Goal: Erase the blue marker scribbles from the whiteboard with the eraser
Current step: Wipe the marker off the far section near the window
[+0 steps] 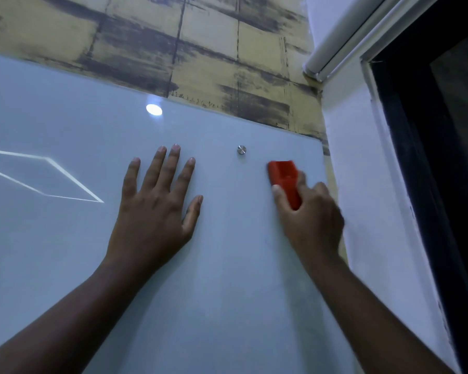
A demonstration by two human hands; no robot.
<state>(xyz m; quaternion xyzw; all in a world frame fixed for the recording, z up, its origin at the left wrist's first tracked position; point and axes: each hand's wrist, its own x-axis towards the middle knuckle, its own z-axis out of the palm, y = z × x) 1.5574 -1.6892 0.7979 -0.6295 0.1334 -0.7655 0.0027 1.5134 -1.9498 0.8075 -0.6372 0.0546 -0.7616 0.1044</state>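
The whiteboard (pixel 227 279) is a glossy pale sheet mounted on the wall. My right hand (pixel 312 220) grips a red eraser (pixel 284 175) near the board's upper right corner and holds it against the surface; the hand is motion-blurred. My left hand (pixel 157 203) presses flat on the board with fingers spread, left of the eraser. I see no clear blue marker scribbles on the board; only faint smudging shows below my right hand.
A round metal mounting stud (pixel 241 149) sits just left of the eraser. Light reflections show on the board's left side (pixel 46 176). Yellow brick-patterned wall (pixel 173 49) lies above, a white wall (pixel 368 211) and dark window frame (pixel 427 184) to the right.
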